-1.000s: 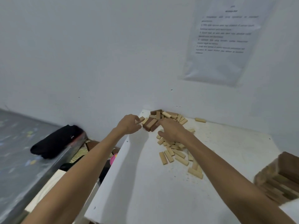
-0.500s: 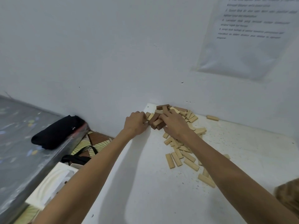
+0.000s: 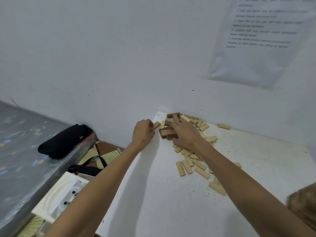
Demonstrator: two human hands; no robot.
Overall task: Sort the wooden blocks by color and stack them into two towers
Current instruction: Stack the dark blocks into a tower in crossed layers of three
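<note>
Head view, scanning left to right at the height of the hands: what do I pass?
black cloth → left hand → light block it holds → right hand → lone light block by the wall

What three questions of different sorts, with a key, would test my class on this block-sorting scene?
1. True or false: the left hand pinches a light block.
2. Where do the dark blocks lie? A on the floor; B in the far corner of the table by the wall; C stacked in a finished tower.
3. Fill the gap: the block lying alone by the wall is ___ in colour.
Key: 1 true; 2 B; 3 light.
</note>
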